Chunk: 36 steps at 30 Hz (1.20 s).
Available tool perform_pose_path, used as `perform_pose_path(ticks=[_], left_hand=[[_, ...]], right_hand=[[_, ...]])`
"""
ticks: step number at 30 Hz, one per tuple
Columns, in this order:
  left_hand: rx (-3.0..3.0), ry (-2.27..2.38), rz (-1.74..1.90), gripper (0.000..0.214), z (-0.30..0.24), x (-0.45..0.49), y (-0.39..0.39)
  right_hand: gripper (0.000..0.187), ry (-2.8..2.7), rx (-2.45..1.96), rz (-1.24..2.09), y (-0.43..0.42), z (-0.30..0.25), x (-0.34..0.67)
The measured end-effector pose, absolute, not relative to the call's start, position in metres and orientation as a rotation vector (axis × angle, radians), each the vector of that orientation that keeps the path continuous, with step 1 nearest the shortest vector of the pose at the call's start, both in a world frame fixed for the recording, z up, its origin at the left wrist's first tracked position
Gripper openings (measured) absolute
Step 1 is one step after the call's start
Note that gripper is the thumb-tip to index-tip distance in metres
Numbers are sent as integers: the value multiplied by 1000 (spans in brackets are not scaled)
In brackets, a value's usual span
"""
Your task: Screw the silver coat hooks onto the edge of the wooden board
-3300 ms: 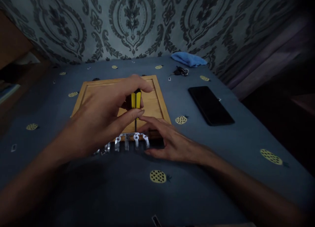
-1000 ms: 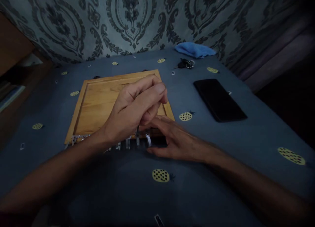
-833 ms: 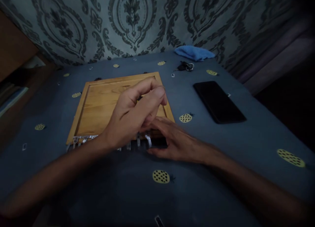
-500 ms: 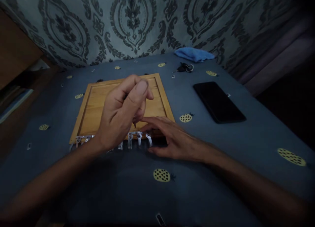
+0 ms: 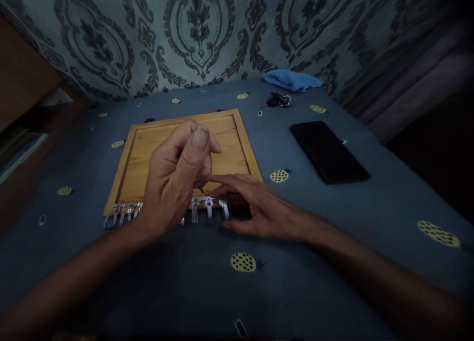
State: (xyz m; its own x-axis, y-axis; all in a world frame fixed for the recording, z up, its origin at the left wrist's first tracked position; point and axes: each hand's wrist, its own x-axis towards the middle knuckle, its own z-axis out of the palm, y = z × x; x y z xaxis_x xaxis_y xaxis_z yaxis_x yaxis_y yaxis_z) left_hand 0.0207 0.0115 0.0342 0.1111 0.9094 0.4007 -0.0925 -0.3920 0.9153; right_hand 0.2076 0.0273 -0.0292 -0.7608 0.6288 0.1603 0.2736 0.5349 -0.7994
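A wooden board (image 5: 222, 129) with a raised frame lies on the table, a metal hook strip (image 5: 129, 208) along its near edge. My left hand (image 5: 176, 173) is closed in a fist above the strip, thumb on top. It grips what looks like a screwdriver (image 5: 201, 189), of which only a thin dark tip shows below the fingers. My right hand (image 5: 255, 203) rests at the board's near right corner, fingers stretched over the edge beside the strip's end hook, thumb apart in front. My left hand and wrist hide the strip's middle.
A black phone (image 5: 329, 152) lies to the right. Keys (image 5: 277, 100) and a blue cloth (image 5: 292, 80) sit farther back, near the patterned curtain (image 5: 200, 30). The table is covered by a dark blue pineapple-print cloth (image 5: 296, 282). Wooden furniture (image 5: 25, 74) stands at the left.
My left fist has shifted slightly left and turned a little, and the tool's tip now leans more. My right hand and the board have stayed put.
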Motion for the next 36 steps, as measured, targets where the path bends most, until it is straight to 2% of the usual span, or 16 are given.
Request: perform_pose_path(ticks=[7,14,17,20,24,29,36], left_hand=[[1439,840,1409,31,39,18,7],[1479,878,1426,34,35,24,4],[1516,876,1420,35,35,23,4],[1628,917,1322,28,39,18,2],[1926,983,1058,5,51,5,-1],[2093,979,788,11,66,-12,2],[2280,1077,707,11,71,-27,7]], right_hand=[[76,-2373,-754,1073,28,-29,207],[63,-2392,-762,1064,28,-27,207],[65,-2393,-763,1069,28,-26,207],[67,-2396,-770,1063,28,-26,206],[64,-2406,-783,1031,27,-27,206],[66,-2392,-755,1036,28,-30,207],[74,-2404,-733,1088,28,-25,207]])
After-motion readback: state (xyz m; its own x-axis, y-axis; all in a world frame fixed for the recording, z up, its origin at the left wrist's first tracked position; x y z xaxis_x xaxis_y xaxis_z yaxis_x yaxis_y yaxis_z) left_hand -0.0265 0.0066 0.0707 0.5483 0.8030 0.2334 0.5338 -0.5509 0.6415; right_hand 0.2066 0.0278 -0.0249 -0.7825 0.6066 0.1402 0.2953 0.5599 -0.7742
